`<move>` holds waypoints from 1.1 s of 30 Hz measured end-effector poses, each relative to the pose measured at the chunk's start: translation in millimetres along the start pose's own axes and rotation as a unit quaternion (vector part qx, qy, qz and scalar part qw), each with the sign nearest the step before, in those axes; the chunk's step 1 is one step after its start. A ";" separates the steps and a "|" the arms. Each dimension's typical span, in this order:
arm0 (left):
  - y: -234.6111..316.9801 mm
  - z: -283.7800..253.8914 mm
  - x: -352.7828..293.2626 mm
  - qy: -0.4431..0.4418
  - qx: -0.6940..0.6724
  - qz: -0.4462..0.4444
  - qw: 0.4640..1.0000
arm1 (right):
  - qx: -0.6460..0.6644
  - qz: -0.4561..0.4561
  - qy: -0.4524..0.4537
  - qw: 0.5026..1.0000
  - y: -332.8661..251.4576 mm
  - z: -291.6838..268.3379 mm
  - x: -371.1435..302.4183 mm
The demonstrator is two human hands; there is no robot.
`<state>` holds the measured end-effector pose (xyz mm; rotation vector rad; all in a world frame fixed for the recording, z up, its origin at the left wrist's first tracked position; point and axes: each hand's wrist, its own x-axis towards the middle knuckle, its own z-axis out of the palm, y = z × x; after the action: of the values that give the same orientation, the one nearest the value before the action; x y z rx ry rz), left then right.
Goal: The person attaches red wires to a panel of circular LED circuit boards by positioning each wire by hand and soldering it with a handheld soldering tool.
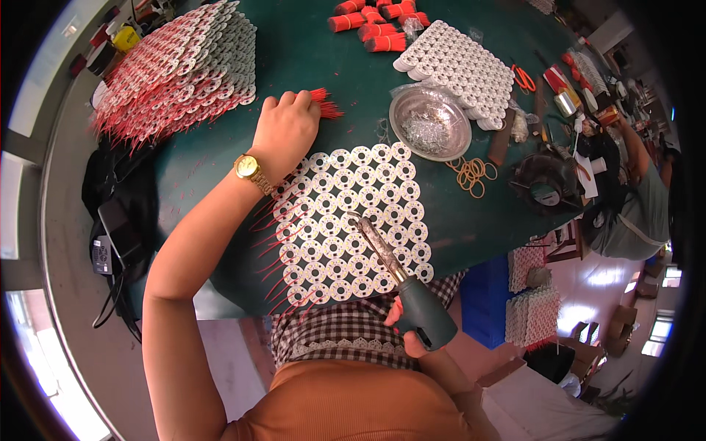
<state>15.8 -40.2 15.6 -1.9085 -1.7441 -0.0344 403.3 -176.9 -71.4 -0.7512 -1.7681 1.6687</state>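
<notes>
Left hand: upper middle of the frame, back of the hand (288,121) toward me, fingers curled down over a bunch of red wires (329,105). Fingertips hidden from my feed; I cannot tell whether they pinch any. Gold-coloured wristwatch (248,167) on that wrist.
Right hand: lower centre (413,344), fingers closed around the dark handle of a soldering iron (382,253).
Iron tip: points to the upper left, over the middle of the disc panel; contact I can't confirm.
Disc panel: sheet of white ring-shaped circuit boards (335,246), centre of the frame, near edge of the green table (294,44). Thin red leads (272,246) trail from its left side.
Upper left: tall heap of similar panels (191,66), red wires fringing it.
Top: banded red wire bundles (386,29).
Upper right of centre: stacked white discs (460,70); just beside them, a metal bowl (397,121) of silvery scraps; rubber bands (473,176) below.
Right edge: I see another person (640,213).
</notes>
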 end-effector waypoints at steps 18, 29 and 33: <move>-42.4 -40.0 -42.9 0.034 -0.639 -0.415 0.647 | 0.032 -0.014 -0.026 0.999 5.6 -10.0 -10.2; 39.7 -121.4 -135.3 -0.059 -0.587 -0.356 0.725 | -0.047 -0.019 -0.035 0.998 0.2 -5.7 1.7; 73.7 -119.2 -141.7 -0.058 -0.483 -0.323 0.811 | -0.051 -0.027 -0.060 0.996 -9.5 -9.0 10.1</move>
<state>102.0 -218.7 36.3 -1.7555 -2.6907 -1.3046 403.3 -163.9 -61.2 -0.6528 -1.9527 1.6286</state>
